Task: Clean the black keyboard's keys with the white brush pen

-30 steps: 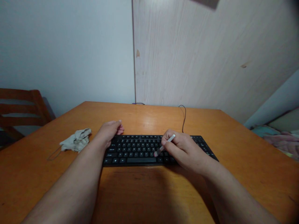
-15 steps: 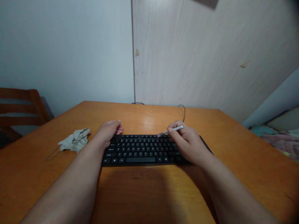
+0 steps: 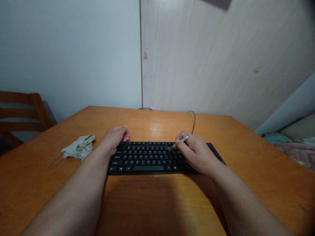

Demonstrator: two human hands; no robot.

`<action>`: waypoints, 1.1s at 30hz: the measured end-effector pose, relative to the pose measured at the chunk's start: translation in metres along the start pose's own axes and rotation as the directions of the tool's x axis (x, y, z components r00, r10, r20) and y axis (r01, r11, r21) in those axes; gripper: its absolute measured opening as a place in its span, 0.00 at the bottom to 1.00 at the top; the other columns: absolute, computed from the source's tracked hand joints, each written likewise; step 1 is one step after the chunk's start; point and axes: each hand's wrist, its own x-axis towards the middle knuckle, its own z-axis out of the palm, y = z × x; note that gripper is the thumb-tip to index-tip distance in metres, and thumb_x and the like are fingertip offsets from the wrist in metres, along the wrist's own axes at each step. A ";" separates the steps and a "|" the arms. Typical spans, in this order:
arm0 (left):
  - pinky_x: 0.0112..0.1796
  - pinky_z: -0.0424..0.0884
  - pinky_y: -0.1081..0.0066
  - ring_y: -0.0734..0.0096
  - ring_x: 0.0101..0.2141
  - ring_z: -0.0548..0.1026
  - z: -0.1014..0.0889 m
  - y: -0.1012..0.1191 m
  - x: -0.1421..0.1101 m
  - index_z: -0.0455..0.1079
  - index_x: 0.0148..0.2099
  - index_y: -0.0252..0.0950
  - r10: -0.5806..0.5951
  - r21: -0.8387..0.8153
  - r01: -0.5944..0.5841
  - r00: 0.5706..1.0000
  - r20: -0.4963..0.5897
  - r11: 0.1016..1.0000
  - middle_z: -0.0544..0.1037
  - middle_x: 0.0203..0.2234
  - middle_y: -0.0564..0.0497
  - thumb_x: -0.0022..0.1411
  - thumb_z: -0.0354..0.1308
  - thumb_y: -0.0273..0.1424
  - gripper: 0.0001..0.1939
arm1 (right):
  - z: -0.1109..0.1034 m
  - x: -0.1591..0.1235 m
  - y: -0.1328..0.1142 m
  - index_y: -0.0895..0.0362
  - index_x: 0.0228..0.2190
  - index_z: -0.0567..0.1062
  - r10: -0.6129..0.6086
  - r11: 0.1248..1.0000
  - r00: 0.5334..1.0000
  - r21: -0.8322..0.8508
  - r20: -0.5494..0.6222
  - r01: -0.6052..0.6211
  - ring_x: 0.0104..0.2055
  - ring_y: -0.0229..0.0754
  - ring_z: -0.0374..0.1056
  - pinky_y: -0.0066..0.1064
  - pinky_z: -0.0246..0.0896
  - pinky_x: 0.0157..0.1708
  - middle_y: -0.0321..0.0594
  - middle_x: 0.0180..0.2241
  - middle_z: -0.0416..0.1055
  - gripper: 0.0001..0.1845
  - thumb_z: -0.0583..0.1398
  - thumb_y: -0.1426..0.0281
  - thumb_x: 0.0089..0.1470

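A black keyboard [image 3: 147, 157] lies flat on the wooden table in front of me. My left hand [image 3: 116, 137] rests at its far left corner, fingers curled over the edge and gripping it. Between the thumb and fingers of my right hand [image 3: 193, 147] is a small brush [image 3: 183, 139] with a pale handle. Its bristles slant down to the left and touch the upper rows of keys, right of the middle. That hand covers part of the keyboard's right side.
A crumpled grey cloth [image 3: 80, 147] with a loose string lies on the table [image 3: 152, 203], left of my left forearm. A black cable [image 3: 194, 121] runs behind the keyboard. At the left stands a wooden chair [image 3: 22, 111]; fabric [image 3: 295, 150] is heaped beyond the right edge.
My right hand has shifted slightly, and the brush tip has come toward me from the top row of keys to the row below. My left hand stays in place.
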 end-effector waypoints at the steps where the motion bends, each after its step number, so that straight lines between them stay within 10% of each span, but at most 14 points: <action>1: 0.25 0.68 0.77 0.75 0.22 0.74 0.000 0.000 0.000 0.72 0.28 0.34 0.000 0.001 0.000 1.000 -0.001 1.000 0.78 0.23 0.47 0.64 0.60 0.34 0.13 | -0.001 0.000 -0.001 0.53 0.32 0.71 0.000 1.000 1.000 0.009 0.005 0.000 0.30 0.42 0.69 0.33 0.56 0.32 0.36 0.27 0.73 0.11 0.54 0.66 0.66; 25: 0.25 0.68 0.76 0.74 0.22 0.74 -0.001 -0.002 0.000 0.72 0.27 0.34 0.001 -0.006 -0.001 1.000 0.006 1.000 0.79 0.23 0.47 0.62 0.62 0.35 0.13 | -0.017 -0.013 -0.017 0.54 0.30 0.69 -0.104 0.977 0.954 0.207 0.280 0.046 0.30 0.40 0.68 0.31 0.59 0.32 0.35 0.26 0.73 0.11 0.53 0.70 0.66; 33: 0.25 0.68 0.77 0.75 0.21 0.74 0.000 -0.001 0.000 0.72 0.27 0.34 0.001 -0.001 -0.001 1.000 0.004 1.000 0.78 0.22 0.47 0.61 0.63 0.36 0.13 | -0.009 -0.001 0.001 0.55 0.33 0.71 0.000 0.979 0.998 0.202 -0.061 0.012 0.31 0.40 0.70 0.31 0.60 0.33 0.37 0.28 0.73 0.11 0.55 0.64 0.66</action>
